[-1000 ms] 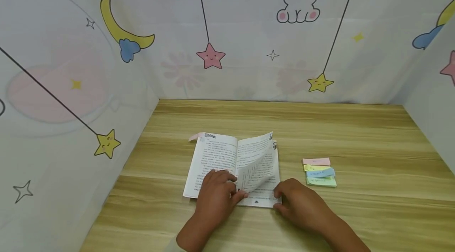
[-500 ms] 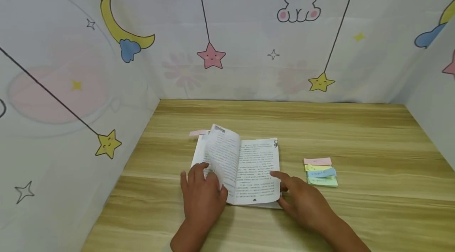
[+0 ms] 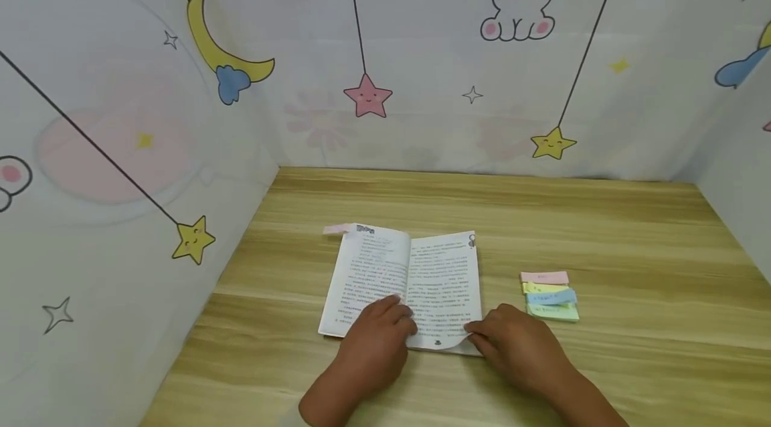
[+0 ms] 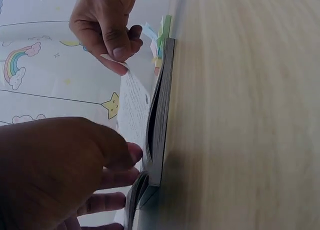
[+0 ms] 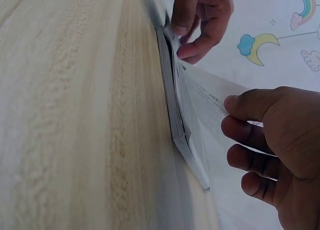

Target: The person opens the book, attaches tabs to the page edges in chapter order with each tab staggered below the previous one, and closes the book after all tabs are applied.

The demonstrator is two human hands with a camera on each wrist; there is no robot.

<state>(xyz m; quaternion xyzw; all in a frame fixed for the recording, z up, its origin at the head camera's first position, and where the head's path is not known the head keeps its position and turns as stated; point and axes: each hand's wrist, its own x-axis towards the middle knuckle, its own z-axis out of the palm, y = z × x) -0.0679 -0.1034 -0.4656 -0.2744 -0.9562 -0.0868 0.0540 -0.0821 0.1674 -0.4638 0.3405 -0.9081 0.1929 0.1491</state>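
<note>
Book (image 3: 442, 280), head view: lies open on the table (image 3: 638, 239), between the two hands; a pink tab (image 3: 336, 229) projects at its far left corner.
Left hand (image 3: 376, 347), head view: rests on the near part of the book at the centre fold, fingers slightly bent.
Right hand (image 3: 521, 347), head view: thumb and forefinger pinch the near right corner of the right page (image 3: 442, 260); the corner curls upward.
Paper strips (image 3: 551, 298), head view: pink, yellow, blue and green, overlapping, on the table to the right of the book.
Cloth wall (image 3: 434, 45), head view: spans the far side, printed with a rabbit (image 3: 523, 5).
Left fingers, left wrist view: loosely extended, touching the left pages.
Right page, right wrist view: raised from the book, gripped between right thumb and forefinger; remaining right fingers curl inward.
</note>
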